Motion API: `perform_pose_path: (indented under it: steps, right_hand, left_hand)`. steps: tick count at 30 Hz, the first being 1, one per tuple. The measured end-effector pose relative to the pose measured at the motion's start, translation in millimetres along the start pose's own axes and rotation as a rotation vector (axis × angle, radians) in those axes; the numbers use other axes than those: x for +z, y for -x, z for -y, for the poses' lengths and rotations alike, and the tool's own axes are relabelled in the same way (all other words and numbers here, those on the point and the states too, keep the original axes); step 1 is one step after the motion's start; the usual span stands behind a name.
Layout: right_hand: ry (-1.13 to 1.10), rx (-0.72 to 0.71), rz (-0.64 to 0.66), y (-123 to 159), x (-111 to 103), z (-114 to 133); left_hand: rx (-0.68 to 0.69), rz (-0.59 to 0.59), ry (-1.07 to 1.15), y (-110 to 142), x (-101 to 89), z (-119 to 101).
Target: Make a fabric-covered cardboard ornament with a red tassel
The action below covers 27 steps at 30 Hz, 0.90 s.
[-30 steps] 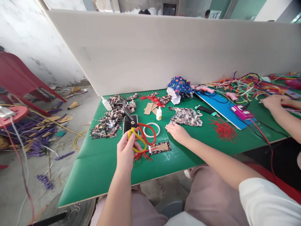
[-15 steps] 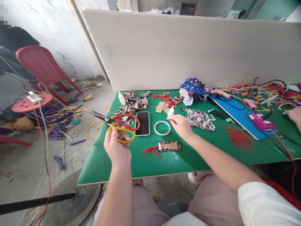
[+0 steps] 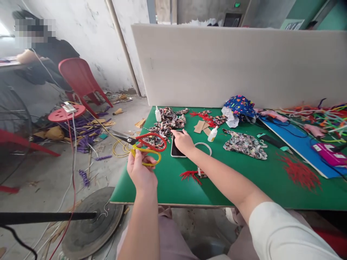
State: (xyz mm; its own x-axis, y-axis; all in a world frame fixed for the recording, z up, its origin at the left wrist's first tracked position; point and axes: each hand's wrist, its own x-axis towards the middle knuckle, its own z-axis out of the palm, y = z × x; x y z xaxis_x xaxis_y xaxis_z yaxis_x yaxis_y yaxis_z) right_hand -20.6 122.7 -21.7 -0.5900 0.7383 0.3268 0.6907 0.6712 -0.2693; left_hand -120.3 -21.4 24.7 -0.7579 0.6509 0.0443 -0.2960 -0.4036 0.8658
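My left hand (image 3: 141,171) is closed around the yellow loop of a pair of scissors (image 3: 143,144) with red and yellow handles, blades pointing left past the green table's (image 3: 168,184) edge. My right hand (image 3: 183,141) reaches across and rests on a black phone (image 3: 176,151) lying flat, with the forefinger stretched out toward a pile of printed fabric scraps (image 3: 165,124). A white tape ring (image 3: 204,146) lies just right of the phone. A small fabric-covered card with a red tassel (image 3: 193,175) sits under my right forearm.
Two white glue bottles (image 3: 158,114) (image 3: 212,134), a printed fabric piece (image 3: 244,144), cardboard bits, red fringe (image 3: 298,171), a blue board with glue guns and coloured cords lie on the table. A white partition (image 3: 230,61) backs it. Left: littered floor, red chair (image 3: 81,81), a seated person.
My right hand moved left from the small glue bottle onto the phone. The left hand kept hold of the scissors. The view swung left.
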Motion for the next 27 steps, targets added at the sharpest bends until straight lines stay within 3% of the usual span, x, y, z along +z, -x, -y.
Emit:
perform_pose_path:
  steps: [13, 17, 20, 23, 27]
  right_hand:
    - [0.025, -0.030, -0.068, 11, -8, 6]
    - [-0.031, 0.021, -0.192, 22, -34, 7]
    - [-0.233, 0.031, -0.413, 41, -54, 15]
    - [-0.371, -0.023, -0.335, 65, -63, 24]
    - [-0.425, 0.124, -0.167, 97, -65, 18]
  left_hand:
    - [-0.063, 0.038, -0.080, 3, -2.9, 3]
    - [-0.106, 0.108, -0.180, 1, 0.2, 9]
    - [-0.109, 0.193, -0.301, 1, 7.0, 15]
    - [-0.102, 0.323, -0.384, 8, 18.0, 24]
    - [-0.066, 0.558, -0.518, 33, 33.6, 39]
